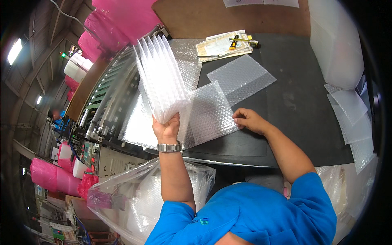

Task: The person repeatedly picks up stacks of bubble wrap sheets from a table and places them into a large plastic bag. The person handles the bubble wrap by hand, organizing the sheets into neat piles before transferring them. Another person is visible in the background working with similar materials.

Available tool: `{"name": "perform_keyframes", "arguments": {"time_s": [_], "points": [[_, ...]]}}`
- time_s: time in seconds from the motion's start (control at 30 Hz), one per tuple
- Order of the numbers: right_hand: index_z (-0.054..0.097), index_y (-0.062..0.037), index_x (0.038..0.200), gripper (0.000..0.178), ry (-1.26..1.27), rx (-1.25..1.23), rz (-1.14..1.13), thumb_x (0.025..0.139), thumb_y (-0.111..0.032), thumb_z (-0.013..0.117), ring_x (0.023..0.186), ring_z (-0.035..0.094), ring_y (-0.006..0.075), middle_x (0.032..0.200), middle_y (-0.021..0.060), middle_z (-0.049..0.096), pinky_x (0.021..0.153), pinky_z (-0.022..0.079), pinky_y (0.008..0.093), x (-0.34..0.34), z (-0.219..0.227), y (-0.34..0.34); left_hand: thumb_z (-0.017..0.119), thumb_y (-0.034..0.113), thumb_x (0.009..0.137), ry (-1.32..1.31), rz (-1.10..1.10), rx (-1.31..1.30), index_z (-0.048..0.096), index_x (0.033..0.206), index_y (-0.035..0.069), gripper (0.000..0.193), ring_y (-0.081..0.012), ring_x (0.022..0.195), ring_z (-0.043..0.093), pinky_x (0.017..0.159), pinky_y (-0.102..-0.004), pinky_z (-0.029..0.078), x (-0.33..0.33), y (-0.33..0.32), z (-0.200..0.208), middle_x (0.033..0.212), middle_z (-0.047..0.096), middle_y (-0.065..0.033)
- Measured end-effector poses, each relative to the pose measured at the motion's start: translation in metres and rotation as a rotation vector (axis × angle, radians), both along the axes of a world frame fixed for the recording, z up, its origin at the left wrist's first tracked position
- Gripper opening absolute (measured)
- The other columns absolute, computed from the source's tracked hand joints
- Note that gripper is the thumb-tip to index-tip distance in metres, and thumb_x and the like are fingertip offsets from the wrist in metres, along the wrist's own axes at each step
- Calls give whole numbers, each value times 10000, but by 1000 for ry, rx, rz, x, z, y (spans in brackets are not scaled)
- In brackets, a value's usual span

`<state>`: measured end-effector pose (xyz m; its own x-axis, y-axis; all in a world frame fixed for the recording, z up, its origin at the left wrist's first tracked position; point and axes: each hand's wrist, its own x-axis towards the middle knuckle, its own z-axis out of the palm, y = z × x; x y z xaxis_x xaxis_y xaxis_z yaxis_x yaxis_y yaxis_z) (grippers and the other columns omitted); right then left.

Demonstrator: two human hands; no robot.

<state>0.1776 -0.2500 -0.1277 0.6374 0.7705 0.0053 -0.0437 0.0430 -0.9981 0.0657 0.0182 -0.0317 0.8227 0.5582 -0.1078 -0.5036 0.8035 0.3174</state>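
Observation:
My left hand (166, 130), with a metal watch on the wrist, grips a thick fanned stack of clear bubble-wrap bags (160, 77) by its lower end and holds it upright above the table's left side. My right hand (248, 120) rests on the dark table (294, 102), its fingertips touching the right edge of a single bubble-wrap bag (210, 114) lying flat there. A second flat bubble-wrap bag (241, 77) lies just beyond it.
A bag-making machine (102, 106) with rollers runs along the left. Papers, a pen and a yellow cutter (233, 42) lie at the far edge. Piles of bubble-wrap bags (347, 106) sit at the right. A clear plastic sack (134, 200) hangs below the table. Pink rolls (118, 20) stand behind.

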Motion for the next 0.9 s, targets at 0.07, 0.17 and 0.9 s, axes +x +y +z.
{"name": "perform_keyframes", "arguments": {"time_s": [0.07,0.17,0.9], "points": [[546,-23,948,160,8,0,5,824,-119,576,720,511,101,870,37,542,647,457,242,0,0,0,392,344,902,6,9,-17,431,1217,39,440,-321,1126,434,936,-463,366,0,-2,2,1244,458,-142],[545,-21,950,163,11,-4,10,824,-120,577,726,513,103,878,39,540,651,461,243,-1,2,-1,391,351,902,47,39,4,426,1220,41,446,-319,1132,427,938,-464,363,-2,-7,6,1246,455,-140],[538,-24,960,175,21,20,17,821,-122,577,696,501,86,779,16,528,643,437,225,1,-2,1,640,112,771,622,1412,1729,224,1222,-44,633,-322,1057,433,896,-420,394,-38,17,-11,1167,350,-218]]}}
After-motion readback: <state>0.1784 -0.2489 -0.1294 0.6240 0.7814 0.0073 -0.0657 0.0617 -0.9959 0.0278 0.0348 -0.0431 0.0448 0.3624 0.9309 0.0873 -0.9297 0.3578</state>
